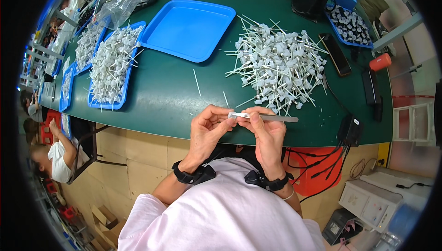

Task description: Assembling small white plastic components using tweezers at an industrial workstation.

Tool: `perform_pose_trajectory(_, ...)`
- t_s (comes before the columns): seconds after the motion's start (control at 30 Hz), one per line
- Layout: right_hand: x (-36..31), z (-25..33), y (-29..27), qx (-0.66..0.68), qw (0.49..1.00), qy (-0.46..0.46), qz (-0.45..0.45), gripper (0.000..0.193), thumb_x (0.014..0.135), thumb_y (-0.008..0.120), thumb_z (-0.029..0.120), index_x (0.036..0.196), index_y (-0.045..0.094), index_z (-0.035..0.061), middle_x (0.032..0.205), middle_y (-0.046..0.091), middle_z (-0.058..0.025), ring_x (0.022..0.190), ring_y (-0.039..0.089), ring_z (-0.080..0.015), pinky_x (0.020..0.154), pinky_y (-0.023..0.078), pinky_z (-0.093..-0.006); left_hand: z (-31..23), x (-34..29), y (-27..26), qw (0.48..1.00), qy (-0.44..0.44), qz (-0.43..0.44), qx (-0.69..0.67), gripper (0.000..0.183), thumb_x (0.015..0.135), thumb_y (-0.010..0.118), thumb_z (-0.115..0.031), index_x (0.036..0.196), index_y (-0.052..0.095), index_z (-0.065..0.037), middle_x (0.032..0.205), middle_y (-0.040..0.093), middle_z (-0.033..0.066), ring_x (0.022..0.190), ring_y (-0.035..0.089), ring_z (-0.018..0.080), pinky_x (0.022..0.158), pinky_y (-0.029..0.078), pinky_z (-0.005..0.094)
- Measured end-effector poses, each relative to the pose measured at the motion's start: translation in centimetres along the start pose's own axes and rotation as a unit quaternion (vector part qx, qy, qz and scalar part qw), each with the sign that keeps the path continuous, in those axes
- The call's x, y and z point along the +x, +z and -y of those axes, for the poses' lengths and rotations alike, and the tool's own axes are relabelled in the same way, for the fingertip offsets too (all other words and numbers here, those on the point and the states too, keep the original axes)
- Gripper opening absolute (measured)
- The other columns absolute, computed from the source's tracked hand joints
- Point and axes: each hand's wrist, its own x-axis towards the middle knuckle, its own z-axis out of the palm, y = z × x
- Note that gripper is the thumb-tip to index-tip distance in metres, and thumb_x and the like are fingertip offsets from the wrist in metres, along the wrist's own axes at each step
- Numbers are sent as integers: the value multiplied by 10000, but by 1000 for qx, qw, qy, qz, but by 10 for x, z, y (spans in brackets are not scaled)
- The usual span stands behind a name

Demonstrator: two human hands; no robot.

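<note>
Just above the near edge of the green table, my left hand (211,125) pinches a small white plastic part (232,115) between thumb and fingertips. My right hand (267,131) is closed round metal tweezers (281,118), whose tip reaches the white part; the exact contact is too small to make out. Beyond my right hand lies a large heap of white parts with thin stems (281,62). Two loose white sticks, one of them a thin stick (197,82), lie on the table left of the heap.
A bare blue tray (189,28) sits at the far middle. Blue trays of white parts, including a full tray (115,67), stand on the left. Toward the right are a phone (335,54), a black adapter (351,129) with cables and a tray of dark-and-white parts (352,25).
</note>
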Motion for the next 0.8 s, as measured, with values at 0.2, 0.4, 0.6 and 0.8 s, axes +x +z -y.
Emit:
perform_pose_trajectory(0.2, 1, -1, 0, 55, 997, 51, -11, 233, 965, 603, 184, 1049, 585, -33, 962, 683, -154, 864, 704, -218, 788, 582, -305, 2, -1, 2, 999, 40, -13, 33, 181, 889, 658, 5, 1063, 611, 16, 990, 681, 83, 898, 648, 117, 767, 527, 245)
perform_pose_trajectory(0.4, 2, -6, -2, 102, 991, 85, -13, 196, 983, 566, 204, 1033, 580, 15, 959, 681, -123, 875, 707, -226, 773, 595, -310, 9, -4, 2, 985, 105, -39, 129, 189, 885, 652, 31, 1072, 623, 26, 1012, 673, 84, 929, 641, 125, 829, 508, 248)
perform_pose_trajectory(0.6, 0, -9, -1, 118, 988, 96, -22, 202, 981, 570, 227, 1027, 578, 30, 955, 683, -117, 882, 708, -230, 769, 596, -313, 14, -4, 4, 966, 166, -64, 188, 190, 868, 648, 55, 1054, 652, 15, 1008, 685, 100, 925, 661, 156, 840, 516, 269)
perform_pose_trajectory(0.8, -4, -6, 1, 108, 990, 82, -31, 196, 981, 570, 220, 1027, 575, 29, 969, 680, -117, 885, 708, -241, 769, 595, -315, 15, 0, 5, 922, 259, -59, 282, 222, 850, 631, 98, 1051, 658, 9, 1013, 703, 130, 941, 669, 189, 857, 515, 292)
